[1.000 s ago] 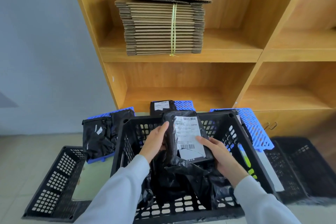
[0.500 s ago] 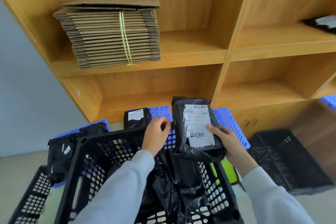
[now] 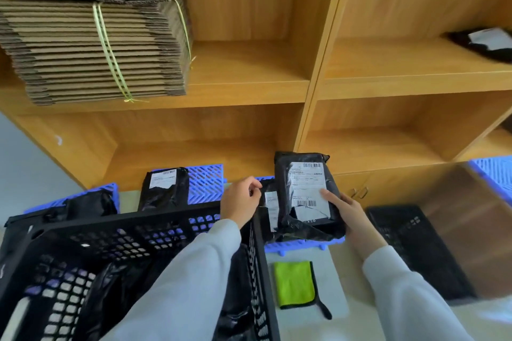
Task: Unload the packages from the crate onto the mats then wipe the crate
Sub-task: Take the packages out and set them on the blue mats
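— head view: right thumb (image 3: pixel 329 194) pressed on the label, fingers curled under the black package (image 3: pixel 304 194); right hand (image 3: pixel 347 214) gripped it upright, over the blue mat (image 3: pixel 302 243) right of the crate (image 3: pixel 133 232).
— and the left hand (image 3: pixel 241 201)?
— fingers curled by the crate's far rim, near a second labelled package (image 3: pixel 270 206) on that mat; couldn't tell whether anything was pinched.
— changed from a second ago?
— package carried up and out of the crate, across to the mat; left hand let go of it along the way.
— meaning for the task?
— one more unloaded, likely about to be set down. black bags (image 3: pixel 110 285) still lying in the crate, so more to lift out; green cloth (image 3: pixel 295 284) lay untouched on the floor, wiping not yet begun.
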Available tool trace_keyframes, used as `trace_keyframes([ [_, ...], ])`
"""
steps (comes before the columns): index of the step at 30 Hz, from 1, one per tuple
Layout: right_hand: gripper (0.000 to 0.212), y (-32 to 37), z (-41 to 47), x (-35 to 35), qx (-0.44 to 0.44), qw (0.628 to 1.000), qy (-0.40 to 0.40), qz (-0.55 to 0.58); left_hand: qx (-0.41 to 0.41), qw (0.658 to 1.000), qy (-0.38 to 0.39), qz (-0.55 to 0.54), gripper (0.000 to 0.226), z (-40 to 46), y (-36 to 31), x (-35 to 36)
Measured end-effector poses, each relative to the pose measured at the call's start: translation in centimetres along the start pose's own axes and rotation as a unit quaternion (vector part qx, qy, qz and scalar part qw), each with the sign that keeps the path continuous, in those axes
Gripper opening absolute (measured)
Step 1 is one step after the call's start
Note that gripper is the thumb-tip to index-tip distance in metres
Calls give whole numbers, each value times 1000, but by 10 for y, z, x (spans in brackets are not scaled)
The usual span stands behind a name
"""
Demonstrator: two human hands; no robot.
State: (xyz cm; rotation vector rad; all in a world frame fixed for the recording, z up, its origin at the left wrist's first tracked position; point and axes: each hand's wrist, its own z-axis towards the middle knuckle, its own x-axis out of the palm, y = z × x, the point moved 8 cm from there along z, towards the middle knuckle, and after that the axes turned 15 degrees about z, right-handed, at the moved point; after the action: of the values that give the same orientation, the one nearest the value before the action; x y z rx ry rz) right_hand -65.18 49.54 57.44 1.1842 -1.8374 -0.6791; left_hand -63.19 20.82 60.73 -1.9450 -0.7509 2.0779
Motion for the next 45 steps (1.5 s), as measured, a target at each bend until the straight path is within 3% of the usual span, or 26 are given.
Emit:
trace_keyframes([
  [2, 41, 4, 20, -17, 5, 1000, -9, -14, -58, 998, -21, 21, 17, 6, -2, 4],
  [6, 56, 0, 59, -45, 19, 997, -36, -58, -146, 983, -40, 102, 15, 8, -2, 9],
  [10, 55, -13, 93, -64, 40, 995, -48, -74, -127, 966, -68, 215, 10, 7, -7, 17],
  [12, 44, -18, 111, -72, 49, 994, -54, -86, -120, 959, -70, 247, 13, 10, -5, 23],
  [18, 36, -38, 152, -82, 87, 988, -60, -112, -121, 950, -71, 278, 29, 12, -3, 25],
  [24, 35, -52, 177, -89, 81, 966, -68, -238, -112, 946, -102, 286, 31, 12, -4, 24],
  [28, 35, -52, 185, -96, 31, 921, -78, -380, -111, 949, -108, 275, 30, 11, -5, 24],
  [30, 37, -50, 183, -93, 14, 915, -78, -395, -111, 950, -112, 269, 31, 11, -5, 23],
  [36, 68, -38, 176, -84, -22, 894, -77, -442, -110, 953, -83, 270, 33, 11, -4, 27],
  [41, 53, -20, 148, -56, -71, 872, -9, -484, -81, 969, -85, 220, 18, 9, -8, 21],
  [45, 37, -18, 119, -33, -71, 884, 20, -461, -8, 998, -41, 56, 19, 1, -6, 6],
])
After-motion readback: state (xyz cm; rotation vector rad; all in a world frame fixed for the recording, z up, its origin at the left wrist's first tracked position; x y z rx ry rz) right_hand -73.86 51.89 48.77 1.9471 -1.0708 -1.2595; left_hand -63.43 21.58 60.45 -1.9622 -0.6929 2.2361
